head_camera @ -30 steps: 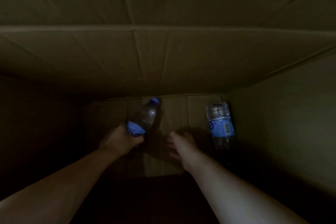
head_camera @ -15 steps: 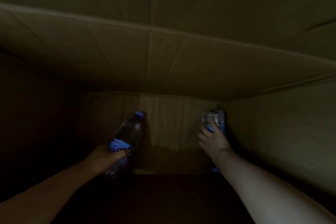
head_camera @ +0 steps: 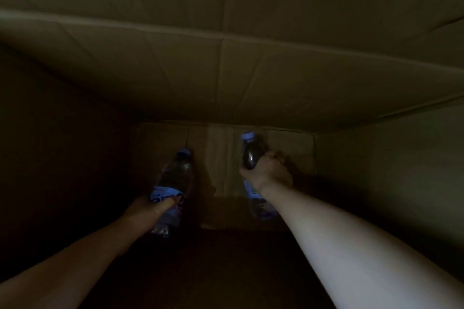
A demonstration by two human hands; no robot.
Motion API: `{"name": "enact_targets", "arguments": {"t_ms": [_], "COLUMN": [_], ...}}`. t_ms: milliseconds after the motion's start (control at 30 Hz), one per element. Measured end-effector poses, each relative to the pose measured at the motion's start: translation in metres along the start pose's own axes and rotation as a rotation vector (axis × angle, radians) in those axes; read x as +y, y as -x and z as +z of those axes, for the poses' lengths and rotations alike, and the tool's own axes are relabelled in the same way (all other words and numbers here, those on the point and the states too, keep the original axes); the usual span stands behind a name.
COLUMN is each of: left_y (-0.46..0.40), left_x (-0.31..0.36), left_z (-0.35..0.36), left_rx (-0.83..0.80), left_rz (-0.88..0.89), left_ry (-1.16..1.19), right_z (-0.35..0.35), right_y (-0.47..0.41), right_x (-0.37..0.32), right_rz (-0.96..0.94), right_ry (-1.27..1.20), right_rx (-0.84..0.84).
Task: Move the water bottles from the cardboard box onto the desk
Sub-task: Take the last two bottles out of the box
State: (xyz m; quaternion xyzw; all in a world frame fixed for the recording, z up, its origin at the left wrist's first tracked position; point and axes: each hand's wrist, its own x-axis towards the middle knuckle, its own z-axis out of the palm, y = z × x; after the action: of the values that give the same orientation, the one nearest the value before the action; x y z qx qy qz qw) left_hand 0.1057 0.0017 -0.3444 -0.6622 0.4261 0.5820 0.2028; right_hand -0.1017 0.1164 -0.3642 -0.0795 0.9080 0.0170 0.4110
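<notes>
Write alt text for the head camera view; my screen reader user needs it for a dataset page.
Inside a dim cardboard box, the left hand grips one water bottle by its label and the right hand grips a second bottle near its shoulder. Both bottles point blue caps away from the camera.

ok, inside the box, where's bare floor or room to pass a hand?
Bare box floor shows between the left bottle and right bottle, and a strip right of the right hand up to the side wall. Left of the left hand is too dark to tell.
</notes>
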Motion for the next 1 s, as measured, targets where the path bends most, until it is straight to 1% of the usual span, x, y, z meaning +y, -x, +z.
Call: {"name": "enact_targets", "arguments": {"t_ms": [67,133,200,267,333,467,500,567,667,733,800,900,1000], "left_y": [0.001,0.001,0.004,0.007,0.008,0.001,-0.002,-0.007,-0.013,-0.016,-0.02,-0.027,-0.034], "left_x": [0.0,0.0,0.001,0.004,0.008,0.012,0.012,0.013,0.012,0.01,0.007,0.009,0.01], "left_z": [0.002,0.006,0.012,0.017,0.021,0.024,0.024,0.024,0.025,0.028,0.032,0.039,0.049], "left_rx": [0.004,0.009,0.041,0.073,0.069,0.053,0.048,0.023,-0.027,-0.055,-0.078,-0.097,-0.12], "left_rz": [0.01,0.013,0.025,0.045,0.054,0.068,0.069,0.077,0.081,0.058,0.032,0.027,0.077], "left_ry": [0.035,0.081,0.099,0.099,0.082,0.021,0.014,-0.002,-0.012,-0.036,-0.012,0.117,0.212], "right_z": [0.01,0.022,0.032,0.046,0.058,0.082,0.087,0.095,0.098,0.095,0.095,0.097,0.098], "right_y": [-0.001,0.0,0.006,0.012,0.018,0.022,0.021,0.018,0.013,0.013,0.011,0.009,0.006], "right_x": [-0.002,0.001,0.009,0.017,0.022,0.0,-0.008,-0.024,-0.037,-0.039,-0.04,-0.038,-0.035], "right_rz": [0.029,-0.017,-0.046,-0.051,-0.041,0.008,0.019,0.065,0.121,0.104,0.089,0.065,0.038], "right_ry": [-0.136,-0.229,-0.315,-0.364,-0.404,-0.681,-0.707,-0.68,-0.677,-0.693,-0.719,-0.723,-0.756], "right_rx": [0.013,-0.004,-0.075,-0.19,-0.289,-0.355,-0.352,-0.303,-0.095,0.031,0.051,0.04,0.026]}}
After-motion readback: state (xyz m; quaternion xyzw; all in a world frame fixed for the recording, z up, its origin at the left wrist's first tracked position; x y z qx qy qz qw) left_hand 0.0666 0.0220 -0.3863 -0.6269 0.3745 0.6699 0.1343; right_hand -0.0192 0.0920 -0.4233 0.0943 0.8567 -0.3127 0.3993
